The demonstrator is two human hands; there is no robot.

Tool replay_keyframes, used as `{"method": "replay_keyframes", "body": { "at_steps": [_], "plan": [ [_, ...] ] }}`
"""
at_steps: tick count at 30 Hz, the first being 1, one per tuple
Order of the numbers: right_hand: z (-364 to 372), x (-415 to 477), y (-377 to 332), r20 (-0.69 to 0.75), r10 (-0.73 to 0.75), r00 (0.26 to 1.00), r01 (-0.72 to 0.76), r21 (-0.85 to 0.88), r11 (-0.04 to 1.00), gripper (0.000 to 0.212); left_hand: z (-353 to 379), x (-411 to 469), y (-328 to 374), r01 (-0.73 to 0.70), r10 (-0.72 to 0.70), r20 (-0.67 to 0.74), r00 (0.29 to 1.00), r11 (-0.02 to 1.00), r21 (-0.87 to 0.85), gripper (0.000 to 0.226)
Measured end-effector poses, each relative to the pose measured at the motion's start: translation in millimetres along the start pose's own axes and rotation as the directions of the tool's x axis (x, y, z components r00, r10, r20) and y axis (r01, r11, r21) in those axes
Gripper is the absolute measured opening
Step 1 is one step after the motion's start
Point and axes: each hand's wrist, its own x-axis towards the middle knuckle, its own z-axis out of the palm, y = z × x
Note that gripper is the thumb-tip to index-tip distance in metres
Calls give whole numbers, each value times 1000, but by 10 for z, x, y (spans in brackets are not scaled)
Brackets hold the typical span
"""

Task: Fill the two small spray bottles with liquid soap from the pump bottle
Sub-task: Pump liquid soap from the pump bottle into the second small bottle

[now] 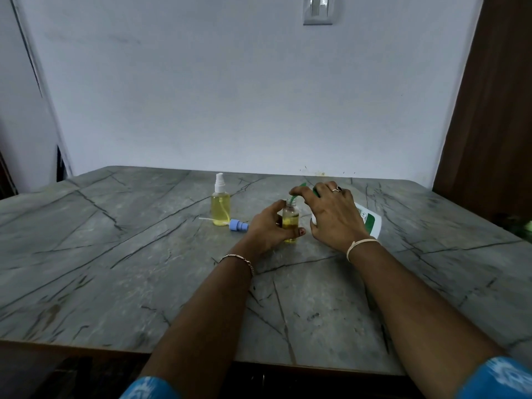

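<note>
Left hand (pixel 270 227) fingers curled round the open spray bottle (pixel 290 223); right hand (pixel 335 216) fingers wrapped over the tilted pump bottle (pixel 372 220) head.

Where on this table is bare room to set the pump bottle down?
Bare marble table spreads left of the capped spray bottle and blue spray cap, right of the pump bottle, and near the front edge. Crowded centre: the left hand grips the open small bottle, the right hand holds the pump bottle.

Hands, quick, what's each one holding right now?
Left hand: holds the uncapped small spray bottle.
Right hand: grips the pump bottle at its green nozzle.
</note>
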Motion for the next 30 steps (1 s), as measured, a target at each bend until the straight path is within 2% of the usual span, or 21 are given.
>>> {"method": "replay_keyframes", "body": {
  "at_steps": [10,16,21,27,30],
  "plan": [
    [30,-28,43,2,-37,999,37,-50,998,77,6,-4,-4,1,-2,-12,1000,999,-35,106],
    [28,6,10,4,-6,1000,6,1,1000,69,-20,-62,57,-2,2,-2,1000,1000,13,74],
    [32,2,17,1,-13,1000,13,-13,1000,71,-21,-75,93,-12,13,-21,1000,1000,10,80],
    [25,-31,54,-7,-55,998,54,-57,997,89,-33,-100,129,17,-16,-19,1000,999,28,92],
    [17,-26,50,3,-49,999,49,-44,998,85,-42,-106,140,19,-19,-20,1000,999,32,92]
  ]
}}
